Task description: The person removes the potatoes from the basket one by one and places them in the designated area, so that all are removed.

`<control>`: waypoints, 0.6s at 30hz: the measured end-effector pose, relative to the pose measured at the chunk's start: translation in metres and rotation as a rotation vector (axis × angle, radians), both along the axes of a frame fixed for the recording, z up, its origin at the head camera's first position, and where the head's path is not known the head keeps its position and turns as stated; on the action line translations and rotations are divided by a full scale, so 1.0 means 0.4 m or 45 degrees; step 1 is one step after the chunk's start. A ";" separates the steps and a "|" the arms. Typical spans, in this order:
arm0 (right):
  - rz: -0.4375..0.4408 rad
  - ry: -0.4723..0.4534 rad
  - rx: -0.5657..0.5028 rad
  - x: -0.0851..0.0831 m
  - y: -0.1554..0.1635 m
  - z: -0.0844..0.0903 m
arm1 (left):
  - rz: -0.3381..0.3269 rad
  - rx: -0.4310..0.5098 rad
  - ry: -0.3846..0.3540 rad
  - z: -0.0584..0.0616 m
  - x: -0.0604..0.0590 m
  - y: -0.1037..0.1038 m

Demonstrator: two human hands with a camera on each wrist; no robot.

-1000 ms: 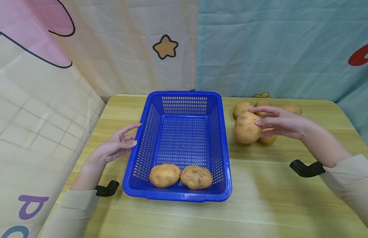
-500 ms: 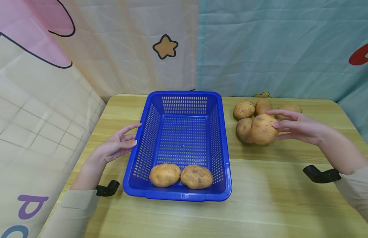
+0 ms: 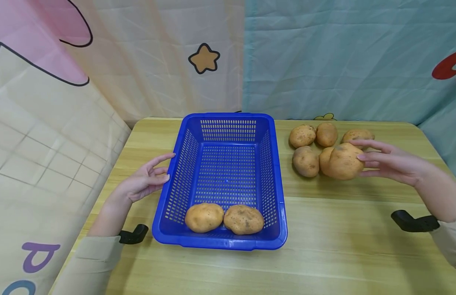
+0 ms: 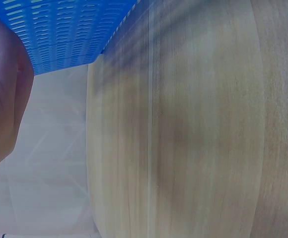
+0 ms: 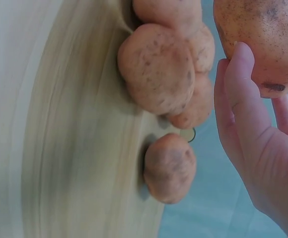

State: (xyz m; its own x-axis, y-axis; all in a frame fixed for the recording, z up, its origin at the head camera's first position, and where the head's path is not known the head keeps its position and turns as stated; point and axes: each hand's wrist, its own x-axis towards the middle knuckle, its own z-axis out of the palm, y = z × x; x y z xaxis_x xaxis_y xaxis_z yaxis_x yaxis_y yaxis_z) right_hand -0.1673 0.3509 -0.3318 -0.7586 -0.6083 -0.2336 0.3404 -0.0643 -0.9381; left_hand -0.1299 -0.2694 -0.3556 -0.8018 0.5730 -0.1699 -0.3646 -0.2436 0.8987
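A blue plastic basket (image 3: 226, 242) with slotted walls stands on the table, two potatoes (image 3: 204, 217) lying side by side at its near end. My left hand (image 3: 144, 180) holds the basket's left rim, thumb and index fingertip at the edge; the left wrist view shows the hand (image 4: 7, 84) against the slotted wall. Over at the right, my right hand (image 3: 392, 162) grips a large potato (image 3: 346, 162) between thumb and fingers, raised above the table. In the right wrist view that potato (image 5: 268, 44) shows a dark spot near its lower end.
Several more potatoes (image 3: 305, 161) lie grouped right of the basket, one (image 3: 325, 160) partly hidden behind the held potato. Another (image 3: 358, 135) sits a little apart near the back edge. A printed curtain (image 3: 324, 61) hangs behind the wooden table (image 3: 324, 254).
My right hand has moved to the right with the held potato, uncovering other potatoes behind it. The left hand and the basket have stayed in place.
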 end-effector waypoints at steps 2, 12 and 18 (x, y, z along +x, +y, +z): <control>0.019 -0.007 -0.025 0.000 0.013 -0.006 | 0.002 0.002 -0.004 0.000 0.000 0.000; 0.042 -0.165 -0.170 -0.010 0.079 -0.046 | -0.005 0.014 0.002 0.001 0.000 0.000; -0.033 -0.227 -0.173 -0.011 0.110 -0.072 | -0.002 0.019 -0.008 0.000 0.000 -0.001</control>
